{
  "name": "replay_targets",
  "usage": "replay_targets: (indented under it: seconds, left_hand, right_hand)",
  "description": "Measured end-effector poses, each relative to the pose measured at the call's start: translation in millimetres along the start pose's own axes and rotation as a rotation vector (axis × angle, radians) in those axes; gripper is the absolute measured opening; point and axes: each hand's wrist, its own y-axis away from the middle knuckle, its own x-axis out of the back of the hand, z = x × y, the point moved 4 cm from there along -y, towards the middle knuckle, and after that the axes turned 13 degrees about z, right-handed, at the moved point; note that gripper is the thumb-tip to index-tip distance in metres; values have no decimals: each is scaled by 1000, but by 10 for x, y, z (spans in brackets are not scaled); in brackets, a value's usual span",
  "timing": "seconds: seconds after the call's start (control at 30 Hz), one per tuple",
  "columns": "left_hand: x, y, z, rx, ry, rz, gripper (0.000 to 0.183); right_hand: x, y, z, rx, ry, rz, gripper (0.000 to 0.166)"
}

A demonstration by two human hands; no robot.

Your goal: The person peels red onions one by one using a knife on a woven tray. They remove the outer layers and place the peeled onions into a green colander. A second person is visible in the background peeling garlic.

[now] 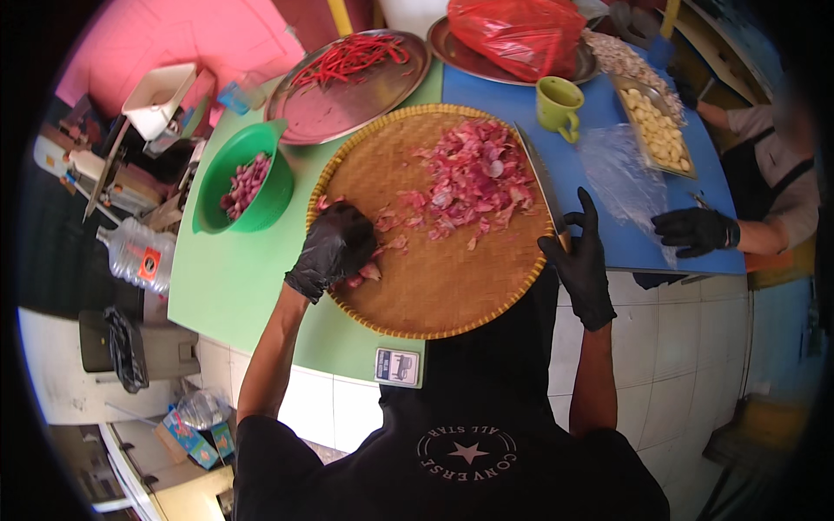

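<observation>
A round woven bamboo tray (417, 286) with a yellow-bound rim lies before me, overhanging the table's near edge. A heap of reddish shallot skins (479, 172) covers its upper right part. My left hand (335, 244), in a black glove, is bent down over the tray's left side. A few shallots (361, 277) show beside and below it; what its fingers hold is hidden. At the right rim lies a knife (539, 176), blade pointing away from me. My gloved right hand (583, 267) is at its handle, thumb and fingers spread around it; firm contact is unclear.
Left stands a green plastic colander (277, 202) of shallots. Beyond are a metal tray (313, 127) with red chillies and a red plastic bag (521, 39). A green mug (559, 104), a clear plastic bag (619, 169) and peeled garlic (655, 130) lie right, near a co-worker's gloved hand (697, 231).
</observation>
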Motion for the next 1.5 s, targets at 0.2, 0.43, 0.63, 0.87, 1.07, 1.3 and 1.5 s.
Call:
replay_targets:
  seconds: [0.2,0.43,0.63,0.87,1.07,1.3,1.5]
  left_hand:
    - [207,43,363,189,-105,100,24]
    - [-200,-214,195,243,-479,-392,15]
    - [-386,-692,-61,352,-215,-1,18]
    - [-724,-851,715,-185,-182,-44,63]
    - [-1078,-1402,723,-331,-304,39,52]
    - [-1085,-1619,152,-257,-386,115,30]
    - [-811,-1501,-225,-179,-505,135,43]
  right_hand:
    - [-134,-39,-84,-46,-97,-32,91]
    - [-169,-101,-95,-76,-165,-65,89]
    - [-175,-80,-26,-43,-187,-61,87]
    - [-157,-138,144,79,-198,-24,89]
    - [-154,-96,53,10,-281,-29,90]
    - [-138,-83,-43,-39,-301,17,87]
    - [-151,-81,20,-22,-281,20,86]
